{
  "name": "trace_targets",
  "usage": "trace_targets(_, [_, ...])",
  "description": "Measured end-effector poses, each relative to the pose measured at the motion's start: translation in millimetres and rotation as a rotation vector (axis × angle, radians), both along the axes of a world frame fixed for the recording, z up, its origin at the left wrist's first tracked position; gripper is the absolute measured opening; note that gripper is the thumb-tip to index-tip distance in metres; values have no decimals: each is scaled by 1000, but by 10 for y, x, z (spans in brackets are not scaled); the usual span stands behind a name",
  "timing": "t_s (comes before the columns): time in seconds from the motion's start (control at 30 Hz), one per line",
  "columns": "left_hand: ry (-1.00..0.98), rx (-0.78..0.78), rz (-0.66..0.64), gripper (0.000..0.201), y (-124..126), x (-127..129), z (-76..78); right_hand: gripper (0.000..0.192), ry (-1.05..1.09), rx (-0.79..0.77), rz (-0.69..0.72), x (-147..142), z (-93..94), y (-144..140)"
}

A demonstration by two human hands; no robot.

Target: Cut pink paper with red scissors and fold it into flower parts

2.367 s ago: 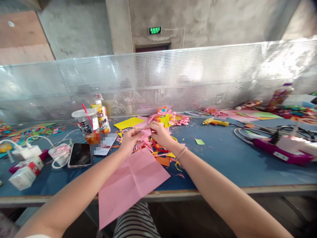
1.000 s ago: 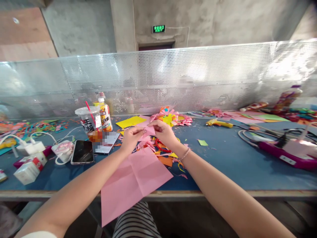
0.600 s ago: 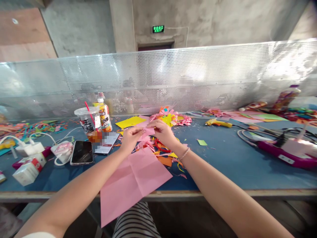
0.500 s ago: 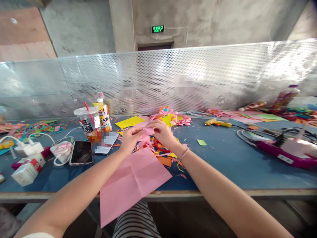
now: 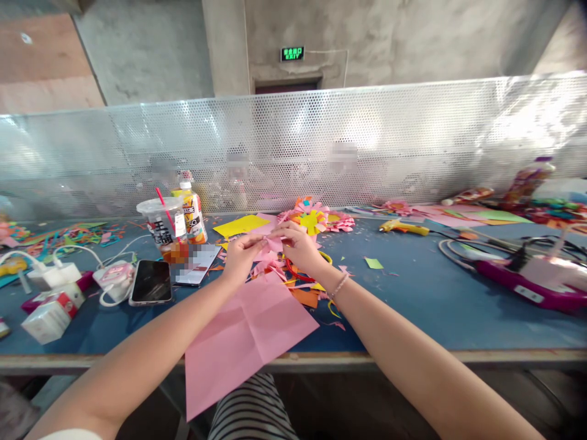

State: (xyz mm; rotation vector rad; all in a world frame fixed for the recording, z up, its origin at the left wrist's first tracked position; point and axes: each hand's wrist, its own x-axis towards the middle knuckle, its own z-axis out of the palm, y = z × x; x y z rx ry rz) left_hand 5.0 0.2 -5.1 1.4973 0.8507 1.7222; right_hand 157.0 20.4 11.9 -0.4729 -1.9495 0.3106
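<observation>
A small pink paper piece (image 5: 274, 244) is held over loose scraps (image 5: 269, 269), pinched on its left by the closed fingers of the left hand (image 5: 242, 252) and gripped on its right by the closed fingers of the right hand (image 5: 300, 245). The step in hand is judged to be a shaping of this piece; whether it is folded or twisted cannot be told, the contact being small and partly covered. For the next move, a steady hold on one side is called for, with light pressure from the other, since thin paper is easily creased. A large creased pink sheet (image 5: 257, 324) is placed on the near side of the fingers, over the front edge of the desk (image 5: 426, 305); paper flowers (image 5: 312, 221) are set just beyond the fingers, and a yellow glue gun (image 5: 410, 228) well to their right.
</observation>
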Motion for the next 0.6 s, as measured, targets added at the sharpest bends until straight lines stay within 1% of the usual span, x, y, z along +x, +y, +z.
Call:
trace_targets(0.17, [1,-20,-14,22,-18,-4,21,51,15,2,14,-12,4,-19])
trace_targets(0.4, [7,-13,-12,20,-35,19,30,45,70,75,-53,-34,24,-47])
trace_targets(0.6, [21,-34,-4,22,-33,19,20,47,61,73,-42,-23,9,-19])
